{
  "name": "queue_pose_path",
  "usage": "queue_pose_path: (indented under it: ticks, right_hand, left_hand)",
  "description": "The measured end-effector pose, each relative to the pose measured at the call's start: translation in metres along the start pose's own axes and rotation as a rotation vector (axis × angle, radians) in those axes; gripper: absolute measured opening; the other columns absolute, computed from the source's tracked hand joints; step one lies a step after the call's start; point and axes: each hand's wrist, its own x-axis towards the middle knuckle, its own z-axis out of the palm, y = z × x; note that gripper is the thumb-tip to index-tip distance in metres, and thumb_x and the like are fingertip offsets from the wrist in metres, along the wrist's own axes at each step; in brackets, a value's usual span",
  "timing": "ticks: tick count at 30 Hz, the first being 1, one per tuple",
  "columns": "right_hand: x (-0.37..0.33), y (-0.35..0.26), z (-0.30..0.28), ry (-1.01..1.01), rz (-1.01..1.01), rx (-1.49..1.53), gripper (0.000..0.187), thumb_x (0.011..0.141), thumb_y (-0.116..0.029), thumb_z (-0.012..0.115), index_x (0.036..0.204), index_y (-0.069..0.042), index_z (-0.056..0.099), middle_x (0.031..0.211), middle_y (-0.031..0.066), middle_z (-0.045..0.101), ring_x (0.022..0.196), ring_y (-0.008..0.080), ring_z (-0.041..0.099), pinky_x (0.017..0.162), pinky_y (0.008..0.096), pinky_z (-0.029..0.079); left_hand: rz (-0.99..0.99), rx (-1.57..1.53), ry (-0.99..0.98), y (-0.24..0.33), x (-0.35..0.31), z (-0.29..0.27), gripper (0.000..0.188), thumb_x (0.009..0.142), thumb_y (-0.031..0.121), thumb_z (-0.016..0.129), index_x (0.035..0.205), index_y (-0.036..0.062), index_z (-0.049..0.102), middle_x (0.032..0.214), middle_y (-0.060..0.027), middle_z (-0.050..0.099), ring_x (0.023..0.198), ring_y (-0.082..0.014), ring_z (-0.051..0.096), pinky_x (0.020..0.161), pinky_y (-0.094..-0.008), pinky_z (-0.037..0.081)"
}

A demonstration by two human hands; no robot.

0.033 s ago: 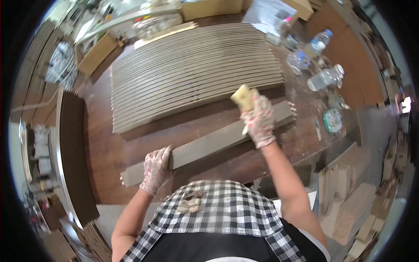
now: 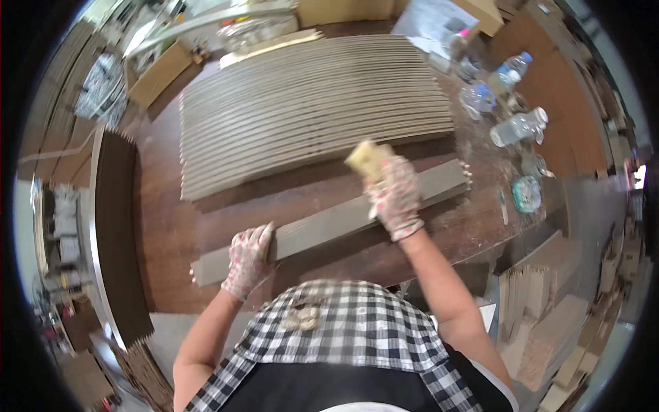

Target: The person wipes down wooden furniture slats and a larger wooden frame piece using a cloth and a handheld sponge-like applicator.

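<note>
A long, narrow grey-brown board lies aslant on the brown table, with small pale pegs sticking out at both ends. Near its left end my left hand, in a white glove with a pink-red pattern, grips it from the near side, fingers over the top. My right hand, gloved alike, is over the right half of the board. It is closed around a pale yellow block, slightly blurred; whether it is sponge or a sanding block I cannot tell. Its underside is hidden.
Beyond the board lies a wide row of similar boards, side by side. Clear plastic bottles and a green-white round container are at the right. More boards stand along the left edge. Cardboard boxes line the back.
My right hand has moved left along the board with the pale yellow block. My left hand still grips the board's left end. The whole view has shifted slightly.
</note>
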Motion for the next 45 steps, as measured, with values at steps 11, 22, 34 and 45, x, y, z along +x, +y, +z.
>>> queue_pose_path:
  ticks: [11, 22, 34, 45]
  right_hand:
    - [-0.013, -0.094, 0.023, -0.157, -0.01, 0.211, 0.072, 0.081, -0.027, 0.076, 0.141, 0.0, 0.046, 0.121, 0.0196, 0.059, 0.107, 0.038, 0.059, 0.092, 0.0485, 0.05]
    - [-0.031, -0.334, 0.129, -0.184, -0.505, 0.466, 0.064, 0.081, -0.033, 0.076, 0.135, -0.007, 0.054, 0.119, 0.0155, 0.063, 0.109, 0.0336, 0.062, 0.091, 0.047, 0.049]
    - [0.007, -0.385, 0.085, -0.462, -0.221, 1.142, 0.07, 0.079, -0.02, 0.081, 0.136, 0.002, 0.049, 0.122, 0.0193, 0.06, 0.116, 0.0314, 0.061, 0.099, 0.0414, 0.053]
    - [-0.009, -0.22, -0.01, -0.14, 0.387, 1.031, 0.059, 0.094, -0.019, 0.067, 0.143, 0.004, 0.044, 0.137, 0.0149, 0.053, 0.121, 0.0245, 0.055, 0.102, 0.0375, 0.047]
  left_hand:
    - [-0.219, 0.076, 0.512, -0.047, -0.129, 0.008, 0.04, 0.069, 0.022, 0.077, 0.107, 0.0143, 0.067, 0.111, -0.0078, 0.063, 0.105, -0.0314, 0.058, 0.095, -0.0501, 0.043]
    - [0.127, -0.151, 0.554, -0.092, -0.188, 0.053, 0.037, 0.077, 0.015, 0.068, 0.114, 0.0088, 0.07, 0.125, -0.011, 0.06, 0.118, -0.0337, 0.058, 0.1, -0.0509, 0.049]
    - [-0.218, -0.899, 0.432, -0.067, -0.159, 0.08, 0.055, 0.082, 0.03, 0.073, 0.128, 0.0048, 0.058, 0.131, -0.0173, 0.055, 0.132, -0.0348, 0.046, 0.116, -0.0503, 0.033]
    - [0.049, -0.134, 0.208, -0.004, -0.012, 0.026, 0.046, 0.074, 0.02, 0.071, 0.117, 0.0036, 0.062, 0.107, -0.0124, 0.062, 0.105, -0.0329, 0.059, 0.088, -0.0448, 0.047]
